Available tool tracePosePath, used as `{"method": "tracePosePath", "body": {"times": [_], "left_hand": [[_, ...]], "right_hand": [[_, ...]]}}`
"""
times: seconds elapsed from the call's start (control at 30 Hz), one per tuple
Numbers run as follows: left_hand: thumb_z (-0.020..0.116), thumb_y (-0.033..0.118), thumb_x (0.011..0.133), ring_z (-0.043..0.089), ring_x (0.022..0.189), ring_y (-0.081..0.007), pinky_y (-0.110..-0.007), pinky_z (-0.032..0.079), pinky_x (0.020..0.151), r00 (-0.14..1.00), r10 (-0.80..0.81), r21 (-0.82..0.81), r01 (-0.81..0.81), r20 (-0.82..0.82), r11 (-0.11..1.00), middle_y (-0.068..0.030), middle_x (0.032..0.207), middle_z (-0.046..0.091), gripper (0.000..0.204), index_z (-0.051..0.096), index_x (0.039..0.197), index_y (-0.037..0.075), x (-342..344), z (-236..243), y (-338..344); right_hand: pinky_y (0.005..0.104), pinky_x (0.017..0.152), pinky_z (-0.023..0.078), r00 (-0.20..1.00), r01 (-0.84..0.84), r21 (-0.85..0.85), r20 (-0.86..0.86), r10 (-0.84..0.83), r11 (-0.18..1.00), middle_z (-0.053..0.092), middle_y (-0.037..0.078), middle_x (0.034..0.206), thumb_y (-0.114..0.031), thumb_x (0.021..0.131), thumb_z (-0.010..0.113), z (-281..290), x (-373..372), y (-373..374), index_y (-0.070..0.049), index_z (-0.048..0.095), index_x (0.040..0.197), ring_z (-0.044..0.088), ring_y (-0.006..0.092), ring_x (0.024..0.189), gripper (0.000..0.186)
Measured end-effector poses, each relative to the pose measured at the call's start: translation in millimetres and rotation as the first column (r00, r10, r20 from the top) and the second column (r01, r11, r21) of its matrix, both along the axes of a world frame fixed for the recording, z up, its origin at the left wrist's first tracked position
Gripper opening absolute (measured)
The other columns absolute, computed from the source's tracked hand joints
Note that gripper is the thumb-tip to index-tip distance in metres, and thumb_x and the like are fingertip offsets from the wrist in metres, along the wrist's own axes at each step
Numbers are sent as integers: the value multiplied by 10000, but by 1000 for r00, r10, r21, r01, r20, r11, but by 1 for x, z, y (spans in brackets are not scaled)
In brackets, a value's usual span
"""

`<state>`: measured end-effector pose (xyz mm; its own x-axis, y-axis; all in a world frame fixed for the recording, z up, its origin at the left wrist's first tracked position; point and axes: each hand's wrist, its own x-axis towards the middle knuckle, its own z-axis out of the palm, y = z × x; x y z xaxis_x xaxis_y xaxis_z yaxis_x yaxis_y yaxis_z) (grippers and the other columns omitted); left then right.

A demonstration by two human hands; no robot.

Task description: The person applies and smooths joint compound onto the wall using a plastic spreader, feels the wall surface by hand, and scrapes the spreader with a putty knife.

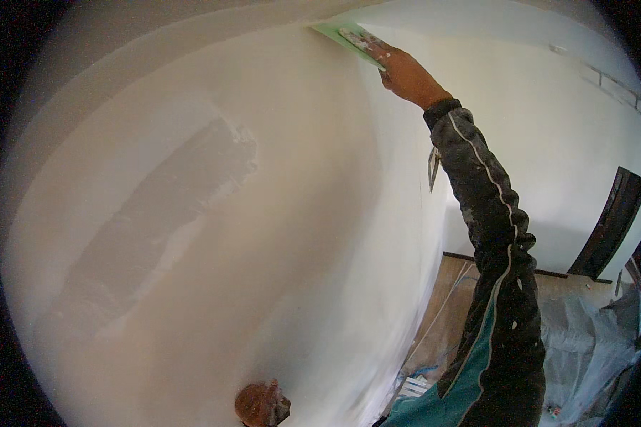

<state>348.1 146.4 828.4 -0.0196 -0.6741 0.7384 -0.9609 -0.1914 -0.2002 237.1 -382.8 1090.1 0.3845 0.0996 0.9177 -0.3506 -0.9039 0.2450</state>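
Observation:
My right arm reaches up in a dark sleeve with a teal panel. At its end my right hand (410, 80) is closed round the handle of a green plastering trowel (335, 37). The trowel's blade lies against the pale wall (299, 135), high up near the ceiling edge. Across the wall's left part runs a slanting greyish patch (146, 206) with ragged edges. At the lower edge my left hand (260, 403) shows as a closed fist in front of the wall. What it holds, if anything, is hidden.
To the right, a long dark panel (609, 224) stands against another white wall. Crumpled clear plastic sheeting (584, 349) covers things below it. Beside my sleeve, a blue cord (425, 371) and a white slatted object (413, 386) lie low down.

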Motion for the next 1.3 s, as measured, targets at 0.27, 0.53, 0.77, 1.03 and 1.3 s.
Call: {"method": "tracePosePath", "body": {"times": [0.27, 0.53, 0.77, 1.03, 1.3], "left_hand": [[623, 82, 753, 632, 708, -246, -365, 541, 642, 997, -46, -91, 51, 62, 995, -110, 817, 652, 153, 648, 889, 18, 2, 19, 38], [624, 83, 753, 627, 714, -249, -370, 538, 647, 998, -30, -91, 35, 49, 995, -107, 849, 652, 165, 656, 902, 20, -23, 15, 73], [611, 111, 767, 627, 743, -245, -387, 533, 679, 997, 32, -36, -30, 73, 999, -100, 859, 646, 179, 663, 920, 34, -29, 20, 93], [599, 118, 779, 637, 771, -237, -390, 535, 703, 999, 21, 6, -21, 33, 1000, -85, 843, 650, 167, 663, 908, 33, -23, 35, 119], [610, 102, 764, 640, 762, -242, -379, 536, 694, 995, -12, -56, 17, 95, 998, -94, 850, 657, 156, 662, 895, 36, -15, 59, 113]], "right_hand": [[417, 942, 424, 999, -36, 46, 19, 36, 998, 520, 229, 1175, 38, 748, 531, 25, 6, 52, -43, 395, 1292, 501, 391, 1063, 566], [398, 973, 409, 999, -54, 69, 6, 54, 996, 435, 216, 1290, 58, 724, 547, 24, 3, 78, -29, 386, 1293, 472, 383, 1113, 598], [374, 991, 399, 997, -74, -12, 11, 74, 997, 416, 203, 1316, 57, 716, 553, 20, 1, 84, -21, 410, 1281, 463, 378, 1133, 588], [402, 1006, 390, 994, -99, 135, -41, 106, 986, 357, 207, 1361, 91, 676, 512, 3, 1, 111, -164, 308, 1371, 454, 375, 1159, 768], [400, 931, 455, 995, -76, 146, -53, 84, 986, 326, 195, 1383, 57, 683, 573, 1, -10, 117, -150, 293, 1375, 495, 390, 1088, 775]]}}
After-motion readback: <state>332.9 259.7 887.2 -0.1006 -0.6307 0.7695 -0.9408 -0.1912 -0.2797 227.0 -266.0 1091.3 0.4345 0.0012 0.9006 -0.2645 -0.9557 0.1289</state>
